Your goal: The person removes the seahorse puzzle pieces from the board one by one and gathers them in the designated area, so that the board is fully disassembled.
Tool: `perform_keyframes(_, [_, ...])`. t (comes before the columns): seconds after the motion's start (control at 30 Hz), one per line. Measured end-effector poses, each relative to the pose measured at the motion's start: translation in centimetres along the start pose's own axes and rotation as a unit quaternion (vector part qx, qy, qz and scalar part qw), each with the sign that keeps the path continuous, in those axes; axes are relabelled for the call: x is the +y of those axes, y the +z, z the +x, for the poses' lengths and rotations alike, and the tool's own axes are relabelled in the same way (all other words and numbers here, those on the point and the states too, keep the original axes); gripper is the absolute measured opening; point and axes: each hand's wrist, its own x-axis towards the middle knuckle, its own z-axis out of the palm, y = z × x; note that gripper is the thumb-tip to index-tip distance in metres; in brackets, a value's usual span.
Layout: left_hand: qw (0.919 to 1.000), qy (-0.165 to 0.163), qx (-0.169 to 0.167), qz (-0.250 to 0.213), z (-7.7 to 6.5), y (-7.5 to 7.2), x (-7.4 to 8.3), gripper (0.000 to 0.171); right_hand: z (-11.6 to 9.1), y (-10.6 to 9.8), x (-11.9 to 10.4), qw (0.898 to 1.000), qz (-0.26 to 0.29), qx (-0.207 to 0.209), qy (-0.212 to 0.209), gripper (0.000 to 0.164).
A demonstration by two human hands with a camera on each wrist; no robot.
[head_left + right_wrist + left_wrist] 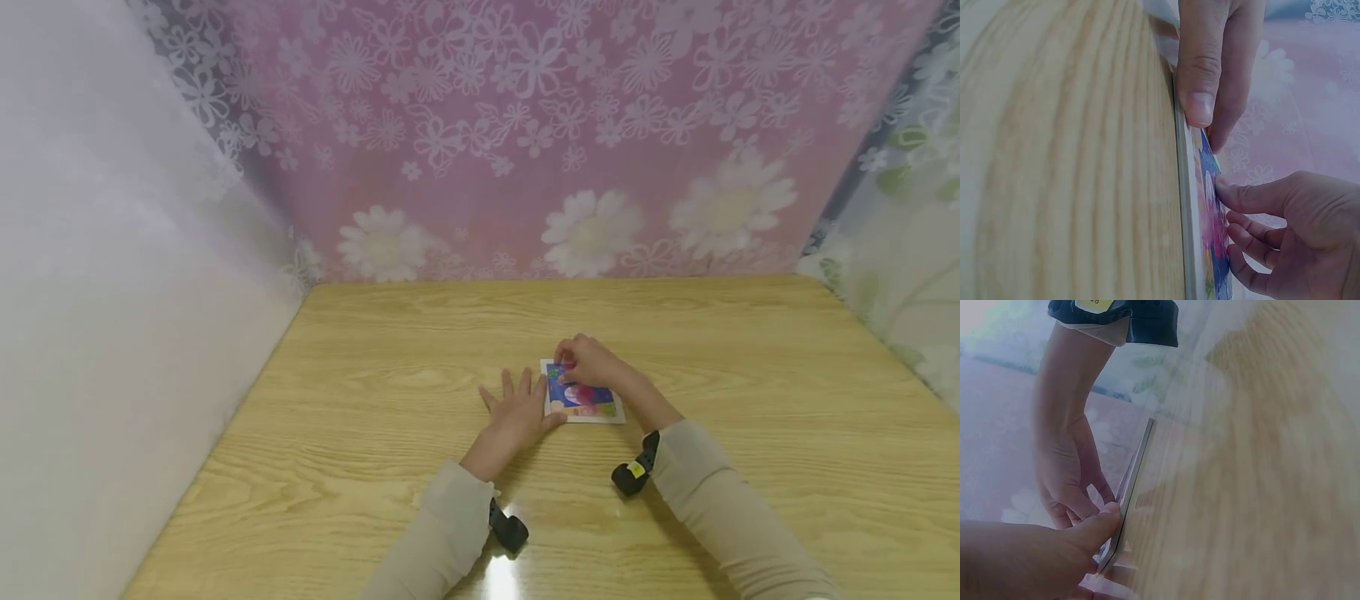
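Picture card (pixel 587 398) beneath bent-fingered right hand (pixel 592 364), any pinch unclear; spread left hand (pixel 519 415) against its left edge.

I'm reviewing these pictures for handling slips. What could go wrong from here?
The picture board might slide or pivot on the wooden table, since the left hand steadies it only near its left side. The right hand, bent over the printed surface, could nudge or scuff it. That hand also covers part of the print, so something beneath might be misjudged.
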Motion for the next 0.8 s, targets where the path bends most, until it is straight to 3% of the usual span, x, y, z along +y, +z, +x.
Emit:
perform_keyframes(0.5, [0.9999, -0.008, -0.01, 0.003, -0.1, -0.19, -0.02, 0.071, -0.12, 0.0, 0.04, 0.998, 0.055, -0.001, -0.013, 0.025])
perform_keyframes(0.57, [1.0, -0.005, 0.001, 0.0, 0.19, 0.45, -0.26, 0.073, -0.13, 0.09, 0.19, 0.998, 0.062, -0.002, -0.023, 0.026])
perform_keyframes(0.77, [1.0, -0.005, -0.001, -0.004, 0.13, 0.45, -0.28, 0.074, -0.31, 0.21, 0.69, 0.996, 0.082, -0.004, -0.048, 0.024])
perform_keyframes(0.8, [0.9999, -0.01, -0.012, -0.002, -0.17, -0.13, -0.07, 0.072, -0.35, 0.21, 0.75, 0.995, 0.086, -0.007, -0.048, 0.024])
